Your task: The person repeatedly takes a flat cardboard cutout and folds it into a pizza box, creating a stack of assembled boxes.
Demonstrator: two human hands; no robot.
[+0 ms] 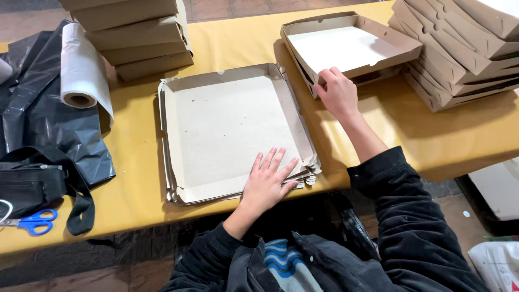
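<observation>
Flat cardboard box blanks (227, 132) lay in a low stack on the yellow-covered bench (135, 189), square in front of the person, their side flaps partly raised. From the head view, the left hand (268, 181) rested palm-down on the near right corner of the top blank, fingers (270, 161) spread wide and flat, gripping nothing; that pressure looked meant to keep the stack from sliding. The right hand (338, 94) reached forward to a folded open box (351, 46) standing just beyond the stack, its fingers curled over the box's near left corner, seemingly to steady or draw it. This box sat on top of another one, only partly visible beneath. Finished boxes were piled at the far right (459, 48) and far left (135, 32), clear of the working space. A roll of white plastic (81, 67) lay on black plastic sheeting (38, 119) at the left, with a black bag (30, 186) and blue-handled scissors (32, 221) near the bench edge.
</observation>
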